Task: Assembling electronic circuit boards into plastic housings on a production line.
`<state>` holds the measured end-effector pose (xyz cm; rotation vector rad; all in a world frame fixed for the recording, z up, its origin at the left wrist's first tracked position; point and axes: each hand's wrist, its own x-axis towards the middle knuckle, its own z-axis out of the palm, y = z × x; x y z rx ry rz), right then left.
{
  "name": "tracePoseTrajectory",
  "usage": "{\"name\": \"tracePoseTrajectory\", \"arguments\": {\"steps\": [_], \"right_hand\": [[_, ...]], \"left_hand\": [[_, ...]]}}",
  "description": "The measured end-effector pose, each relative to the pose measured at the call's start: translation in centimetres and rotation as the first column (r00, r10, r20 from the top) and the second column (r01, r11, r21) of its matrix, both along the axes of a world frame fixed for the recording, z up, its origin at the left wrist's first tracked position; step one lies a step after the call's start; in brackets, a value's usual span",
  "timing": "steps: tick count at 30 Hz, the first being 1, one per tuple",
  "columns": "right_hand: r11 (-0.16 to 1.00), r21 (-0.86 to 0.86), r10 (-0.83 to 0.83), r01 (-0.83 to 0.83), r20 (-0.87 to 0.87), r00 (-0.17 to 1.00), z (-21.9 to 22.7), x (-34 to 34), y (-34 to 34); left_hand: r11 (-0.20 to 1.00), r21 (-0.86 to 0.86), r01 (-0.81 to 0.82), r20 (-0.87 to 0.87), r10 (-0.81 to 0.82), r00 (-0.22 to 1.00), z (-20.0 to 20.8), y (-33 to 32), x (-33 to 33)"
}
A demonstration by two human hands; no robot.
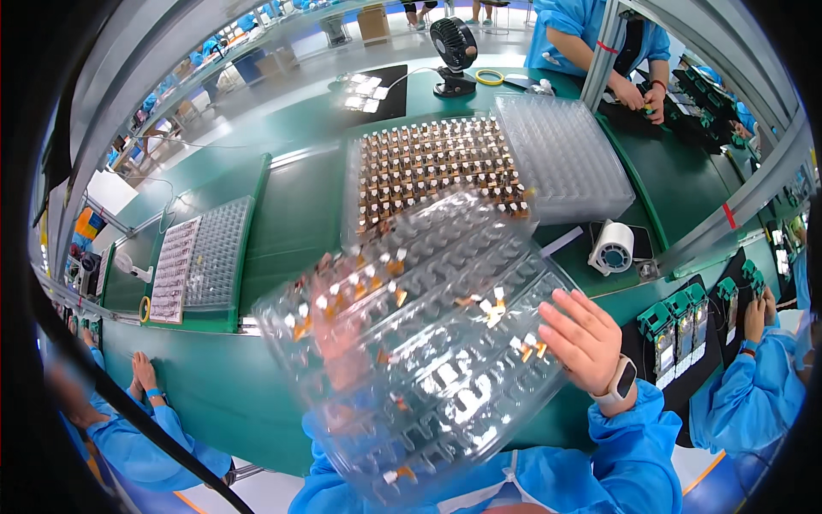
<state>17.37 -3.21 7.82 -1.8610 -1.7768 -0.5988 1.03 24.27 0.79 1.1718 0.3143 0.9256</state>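
Note:
A clear plastic blister tray (432, 403) is lifted and tilted in front of my body, somewhat blurred. Small white-and-orange parts (492, 308) sit scattered in its pockets, while many other pockets hold nothing. My left hand (336, 330) shows hazily through the plastic on the left side, supporting the tray from behind. At the tray's right edge is my right hand (584, 341), its fingers fairly straight against the rim and its thumb hidden. Just beyond lies another tray (353, 184), filled with rows of similar small parts and partly covered by the lifted one.
Stacked clear trays (565, 154) stand at the far right, near a white fan (613, 248). A black fan (454, 56) is at the back. More trays (214, 257) lie left. Metal posts (728, 210) frame the bench; co-workers (154, 428) sit on both sides.

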Motion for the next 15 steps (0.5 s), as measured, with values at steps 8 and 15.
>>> {"name": "tracePoseTrajectory", "arguments": {"steps": [8,15], "right_hand": [[0.983,-0.029,0.169,-0.18,-0.228,0.959,-2.3,-1.4,-0.4],[0.968,0.007,0.228,-0.25,-0.43,0.874,-5.0,-1.6,0.2]], "left_hand": [[0.992,-0.125,-0.023,0.218,0.05,0.975,-4.2,1.9,-4.7],[0.875,0.24,-0.421,0.099,0.409,0.907,1.8,-5.8,-5.1]]}}
